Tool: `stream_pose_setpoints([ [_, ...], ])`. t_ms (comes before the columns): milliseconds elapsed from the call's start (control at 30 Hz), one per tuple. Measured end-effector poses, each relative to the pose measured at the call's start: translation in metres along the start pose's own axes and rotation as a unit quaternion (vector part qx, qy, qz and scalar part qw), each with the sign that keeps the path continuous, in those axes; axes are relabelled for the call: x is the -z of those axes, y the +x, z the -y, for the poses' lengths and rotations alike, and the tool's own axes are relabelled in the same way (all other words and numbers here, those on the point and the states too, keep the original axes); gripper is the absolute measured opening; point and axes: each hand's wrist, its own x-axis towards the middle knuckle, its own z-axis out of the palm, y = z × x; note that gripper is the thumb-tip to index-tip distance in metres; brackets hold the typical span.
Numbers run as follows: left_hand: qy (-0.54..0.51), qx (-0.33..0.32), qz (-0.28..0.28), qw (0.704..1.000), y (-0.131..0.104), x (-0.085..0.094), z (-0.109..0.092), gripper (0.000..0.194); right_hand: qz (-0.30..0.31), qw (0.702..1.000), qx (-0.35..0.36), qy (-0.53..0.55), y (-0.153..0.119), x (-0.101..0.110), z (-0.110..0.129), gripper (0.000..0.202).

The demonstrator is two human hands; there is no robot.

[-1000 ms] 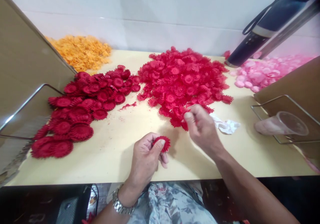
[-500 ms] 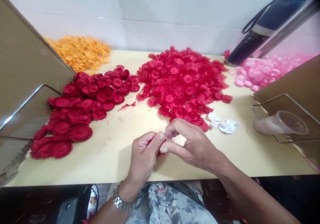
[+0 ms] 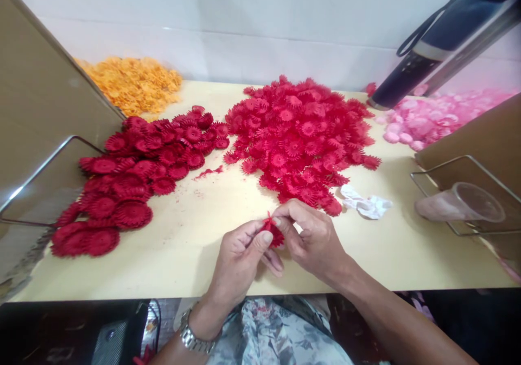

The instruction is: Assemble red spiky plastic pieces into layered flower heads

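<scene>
Between my two hands is a small red fringed flower piece [image 3: 277, 237], held above the front of the table. My left hand [image 3: 240, 259] is closed, with its thumb pressing the piece from the left. My right hand [image 3: 311, 237] pinches the piece's upper edge between thumb and forefinger. Part of the piece is hidden by the fingers. Just beyond my hands spreads a heap of loose red fringed flower pieces [image 3: 299, 137]. To the left lies a pile of darker red, rounder, thicker flower discs [image 3: 132, 213].
Orange petals [image 3: 134, 85] lie at the back left, pink petals [image 3: 439, 115] at the back right. A dark bottle [image 3: 411, 69] leans at the right. Crumpled white tissue [image 3: 368, 205] and a plastic cup [image 3: 459, 205] in a wire holder are nearer. Cardboard panels [image 3: 49, 77] flank the table.
My hands have shifted slightly, and the red piece now shows more between them. The fingers of my left hand have spread a little beneath it.
</scene>
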Motion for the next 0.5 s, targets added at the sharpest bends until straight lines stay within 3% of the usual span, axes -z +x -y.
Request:
stream_pose_setpoints([
  [133,-0.091,0.031,-0.031,0.995,0.0011,-0.0052,-0.0015,0.027,-0.033,0.99,0.084,-0.107,-0.0053,-0.004,-0.0041,0.017],
  [300,-0.084,0.027,-0.056,0.995,0.0019,-0.0099,-0.0042,0.029,0.0,0.965,0.187,-0.182,-0.005,0.0023,-0.0086,0.013],
  [367,-0.061,0.017,-0.054,0.997,0.002,-0.0097,-0.0026,0.027,0.001,0.964,0.183,-0.191,-0.0039,0.0028,-0.0082,0.017],
  [500,-0.008,-0.006,-0.032,0.999,0.0012,-0.0078,0.0029,0.02,-0.033,0.986,0.091,-0.137,-0.0015,-0.0015,-0.0064,0.019],
])
